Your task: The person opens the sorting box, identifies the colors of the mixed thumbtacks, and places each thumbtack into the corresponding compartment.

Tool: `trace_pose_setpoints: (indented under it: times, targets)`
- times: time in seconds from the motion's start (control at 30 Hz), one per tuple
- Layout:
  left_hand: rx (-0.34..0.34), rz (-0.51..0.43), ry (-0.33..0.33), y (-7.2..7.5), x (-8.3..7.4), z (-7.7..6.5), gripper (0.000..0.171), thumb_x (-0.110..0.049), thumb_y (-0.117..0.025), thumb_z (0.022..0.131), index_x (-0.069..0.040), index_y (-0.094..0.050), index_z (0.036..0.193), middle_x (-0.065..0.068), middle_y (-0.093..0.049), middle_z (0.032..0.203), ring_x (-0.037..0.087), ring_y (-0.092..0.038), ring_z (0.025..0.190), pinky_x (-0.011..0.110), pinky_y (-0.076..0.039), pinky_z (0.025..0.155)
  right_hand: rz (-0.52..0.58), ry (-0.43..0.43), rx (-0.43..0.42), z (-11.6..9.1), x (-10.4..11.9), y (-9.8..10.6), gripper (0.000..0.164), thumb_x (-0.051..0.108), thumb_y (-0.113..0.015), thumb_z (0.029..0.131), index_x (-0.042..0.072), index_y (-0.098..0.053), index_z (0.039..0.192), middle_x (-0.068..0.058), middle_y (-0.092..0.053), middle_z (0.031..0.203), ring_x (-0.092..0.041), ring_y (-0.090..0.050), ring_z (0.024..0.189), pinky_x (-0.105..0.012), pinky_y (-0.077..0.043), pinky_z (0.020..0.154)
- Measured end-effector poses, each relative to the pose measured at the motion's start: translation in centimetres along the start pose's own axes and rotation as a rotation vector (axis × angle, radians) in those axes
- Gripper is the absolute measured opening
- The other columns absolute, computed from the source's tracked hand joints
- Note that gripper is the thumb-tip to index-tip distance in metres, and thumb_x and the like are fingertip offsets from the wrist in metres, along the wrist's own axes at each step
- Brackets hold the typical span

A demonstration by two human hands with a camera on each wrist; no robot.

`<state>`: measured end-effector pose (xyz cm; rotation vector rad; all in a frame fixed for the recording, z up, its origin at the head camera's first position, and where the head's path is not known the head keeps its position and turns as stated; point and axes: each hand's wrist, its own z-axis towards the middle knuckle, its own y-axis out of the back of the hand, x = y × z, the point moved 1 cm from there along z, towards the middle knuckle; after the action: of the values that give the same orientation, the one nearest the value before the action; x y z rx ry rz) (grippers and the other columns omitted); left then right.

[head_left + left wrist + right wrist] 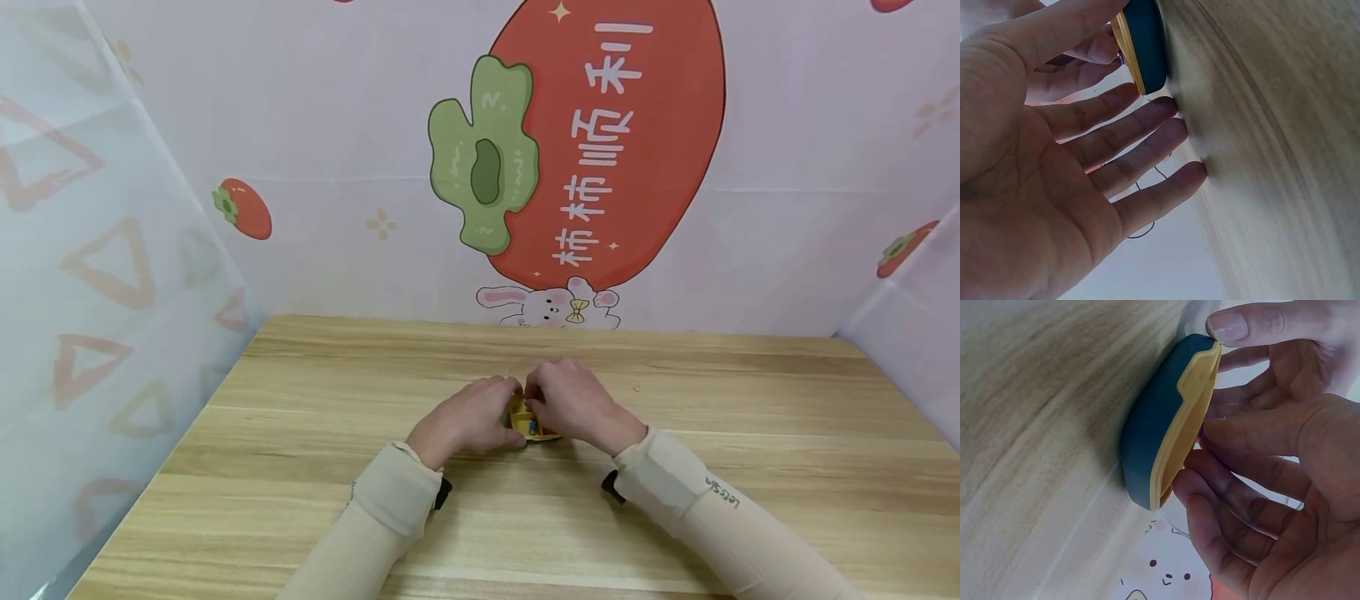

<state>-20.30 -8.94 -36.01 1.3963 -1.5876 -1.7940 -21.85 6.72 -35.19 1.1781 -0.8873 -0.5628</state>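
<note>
A small box (1150,434), dark teal outside and yellow inside, sits on the wooden table between both hands. In the head view its yellow compartments (524,426) show, one with a small blue piece (533,426) in it. My left hand (472,417) holds the box, thumb at the near edge and forefinger at its side; the other fingers are extended, tips by the tabletop. Over the open box, my right hand (573,404) pinches a tiny purple thing (1202,430) between thumb and forefinger. Mostly hidden by the fingertips, its kind cannot be told.
Thin dark thread (1142,235) loops behind the left fingers. A tiny orange piece (637,387) lies on the wooden table (300,433) to the right of the hands. Printed cloth (337,125) hangs behind the table and along both sides.
</note>
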Motion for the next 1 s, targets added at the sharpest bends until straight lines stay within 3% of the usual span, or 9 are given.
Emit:
trace_pose_setpoints:
  times: [1.0]
  targets:
    - [-0.003,-0.002,0.02,-0.07,-0.13,-0.03,0.062,-0.037,-0.074,0.074,-0.006,-0.05,0.122,0.0,-0.055,0.099,0.012,-0.05,0.084,0.025,-0.042,0.074,0.02,-0.041,0.006,-0.94,-0.19,0.55,0.007,0.018,-0.065,0.079,0.018,-0.064,0.072,0.011,-0.051,0.067,-0.011,-0.047,0.062,-0.025,-0.04,0.057]
